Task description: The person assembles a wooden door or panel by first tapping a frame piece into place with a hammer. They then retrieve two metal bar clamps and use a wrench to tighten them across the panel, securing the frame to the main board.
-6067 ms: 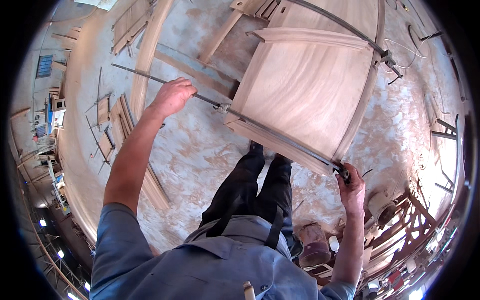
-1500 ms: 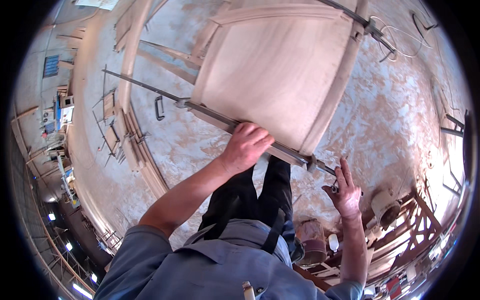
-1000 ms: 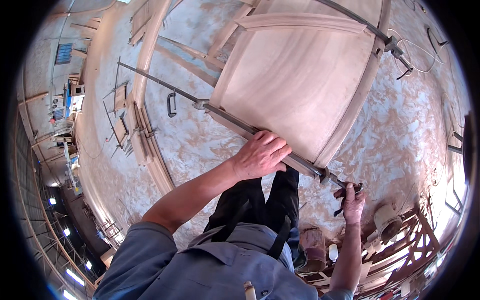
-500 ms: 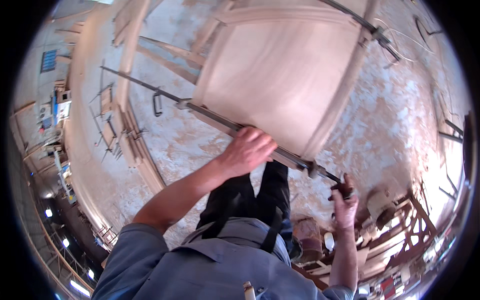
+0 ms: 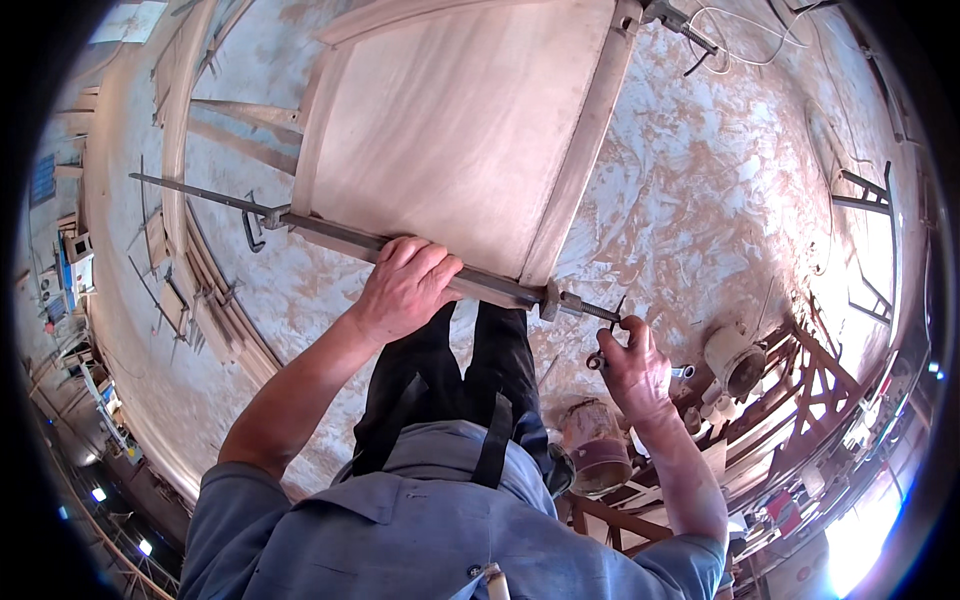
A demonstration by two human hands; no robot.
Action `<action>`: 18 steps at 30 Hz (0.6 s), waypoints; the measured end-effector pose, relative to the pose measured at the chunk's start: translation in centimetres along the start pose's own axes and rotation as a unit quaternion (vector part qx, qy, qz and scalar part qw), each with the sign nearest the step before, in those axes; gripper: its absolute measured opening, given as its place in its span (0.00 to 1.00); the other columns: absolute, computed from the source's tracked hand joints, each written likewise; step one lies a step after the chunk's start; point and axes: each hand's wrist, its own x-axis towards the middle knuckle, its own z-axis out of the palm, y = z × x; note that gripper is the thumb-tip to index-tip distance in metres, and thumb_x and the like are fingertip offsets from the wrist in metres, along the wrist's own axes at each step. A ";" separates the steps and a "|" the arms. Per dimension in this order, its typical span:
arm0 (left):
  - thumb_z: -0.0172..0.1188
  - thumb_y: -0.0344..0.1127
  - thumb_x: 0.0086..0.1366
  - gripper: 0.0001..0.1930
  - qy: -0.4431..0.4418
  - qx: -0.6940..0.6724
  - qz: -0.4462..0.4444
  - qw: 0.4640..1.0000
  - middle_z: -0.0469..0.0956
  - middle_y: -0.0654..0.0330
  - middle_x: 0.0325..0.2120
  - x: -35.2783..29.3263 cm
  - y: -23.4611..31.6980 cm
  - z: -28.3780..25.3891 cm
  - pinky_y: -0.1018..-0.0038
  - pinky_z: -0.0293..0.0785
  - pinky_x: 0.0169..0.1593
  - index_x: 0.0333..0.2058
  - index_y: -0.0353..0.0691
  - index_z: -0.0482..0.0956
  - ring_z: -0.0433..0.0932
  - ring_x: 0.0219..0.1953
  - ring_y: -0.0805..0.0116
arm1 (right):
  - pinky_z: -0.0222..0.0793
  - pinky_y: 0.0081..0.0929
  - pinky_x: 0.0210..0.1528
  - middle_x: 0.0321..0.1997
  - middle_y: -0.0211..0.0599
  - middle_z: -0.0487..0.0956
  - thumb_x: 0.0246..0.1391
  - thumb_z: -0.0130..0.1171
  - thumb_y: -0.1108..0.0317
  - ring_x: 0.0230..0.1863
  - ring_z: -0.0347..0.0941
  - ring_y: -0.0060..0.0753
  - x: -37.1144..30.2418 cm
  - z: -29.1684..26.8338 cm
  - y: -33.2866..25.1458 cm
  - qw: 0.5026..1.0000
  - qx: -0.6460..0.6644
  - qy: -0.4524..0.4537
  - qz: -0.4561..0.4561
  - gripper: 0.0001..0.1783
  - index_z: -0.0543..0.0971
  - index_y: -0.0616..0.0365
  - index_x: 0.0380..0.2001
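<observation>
A wooden framed panel (image 5: 455,130) lies in front of me with a long bar clamp (image 5: 335,236) along its near edge. My left hand (image 5: 408,285) rests over the clamp bar and that edge, its fingers curled over them and pressed together. At the right, the clamp's threaded screw (image 5: 588,307) sticks out past the panel and ends in a thin crossbar. Just below the crossbar, my right hand (image 5: 640,372) is closed round a metal wrench (image 5: 683,372), whose ends show on both sides of the fist. Whether its fingertips touch the crossbar I cannot tell.
A second clamp (image 5: 680,22) grips the panel's far end. Long wooden strips (image 5: 215,290) and a small clamp (image 5: 252,232) lie at the left. A stained bucket (image 5: 597,455), a tipped container (image 5: 735,360) and a pile of wood offcuts stand at the lower right.
The panel and clamp have shifted left in view. My right hand has turned at the screw end; the crossbar and the wrench now show clearly. My left hand stays on the clamp bar.
</observation>
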 end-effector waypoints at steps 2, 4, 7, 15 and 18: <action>0.72 0.38 0.42 0.26 -0.002 0.001 -0.001 1.000 0.70 0.61 0.40 0.0 0.0 -0.1 0.63 0.64 0.50 0.42 0.43 0.74 0.68 0.46 0.60 | 0.75 0.30 0.23 0.48 0.36 0.69 0.42 0.63 0.68 0.39 0.74 0.34 0.3 -0.1 0.2 0.999 -0.025 0.007 -0.023 0.11 0.77 0.46 0.33; 0.71 0.38 0.43 0.25 -0.011 0.001 -0.006 1.000 0.69 0.61 0.40 0.1 0.1 -0.2 0.63 0.64 0.51 0.42 0.43 0.74 0.68 0.46 0.60 | 0.75 0.29 0.24 0.48 0.36 0.69 0.43 0.63 0.68 0.41 0.74 0.34 1.1 -0.5 0.4 0.999 -0.029 0.004 -0.042 0.10 0.77 0.47 0.32; 0.71 0.38 0.44 0.25 -0.015 0.003 -0.002 1.000 0.69 0.61 0.40 0.2 0.2 -0.4 0.63 0.64 0.50 0.42 0.42 0.74 0.68 0.46 0.60 | 0.76 0.29 0.26 0.51 0.37 0.71 0.41 0.64 0.66 0.47 0.74 0.35 1.6 -0.4 1.0 0.994 -0.006 0.054 -0.094 0.11 0.76 0.48 0.31; 0.70 0.38 0.44 0.25 -0.018 0.005 0.002 1.000 0.70 0.60 0.40 0.3 0.3 -0.5 0.62 0.63 0.50 0.42 0.41 0.74 0.68 0.46 0.60 | 0.76 0.26 0.26 0.53 0.43 0.76 0.41 0.66 0.64 0.49 0.76 0.37 1.6 -0.2 1.8 0.985 -0.024 0.091 -0.144 0.13 0.75 0.51 0.31; 0.70 0.38 0.45 0.24 -0.017 0.003 0.005 1.000 0.70 0.60 0.40 0.3 0.3 -0.4 0.62 0.63 0.50 0.42 0.41 0.74 0.68 0.46 0.59 | 0.76 0.25 0.27 0.54 0.44 0.76 0.41 0.67 0.64 0.50 0.76 0.38 1.5 0.0 2.3 0.988 0.004 0.059 -0.143 0.15 0.76 0.51 0.33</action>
